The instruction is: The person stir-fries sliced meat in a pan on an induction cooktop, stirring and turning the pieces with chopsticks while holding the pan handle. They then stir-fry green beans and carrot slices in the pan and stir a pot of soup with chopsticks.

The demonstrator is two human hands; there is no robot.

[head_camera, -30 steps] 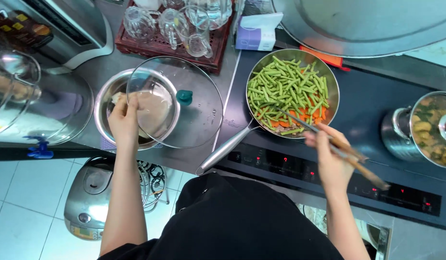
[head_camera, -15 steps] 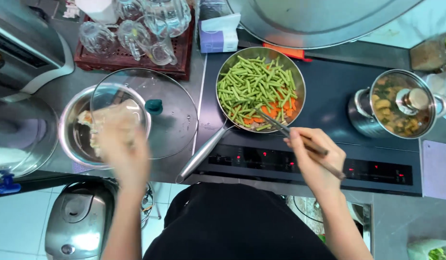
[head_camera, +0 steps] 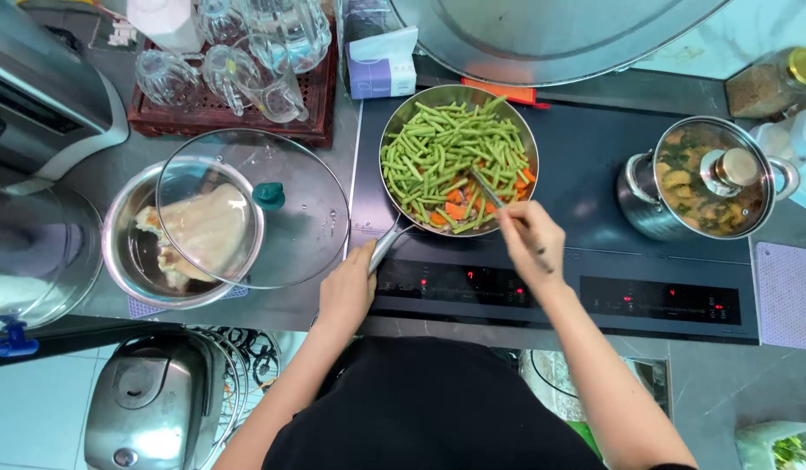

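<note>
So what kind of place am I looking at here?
Most likely a home kitchen. A black induction cooktop carries a steel frying pan of green beans and carrot and a lidded steel pot of soup; a silver rice cooker sits below the counter.

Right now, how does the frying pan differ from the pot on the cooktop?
The pan is wide, shallow and uncovered, full of green beans and carrot; the pot is deeper, with a glass lid on and a stew of greens showing through. The left hand grips the pan's long handle while the right hand stirs it with chopsticks; no hand touches the pot. Both are metal and sit on the dark cooktop.
</note>
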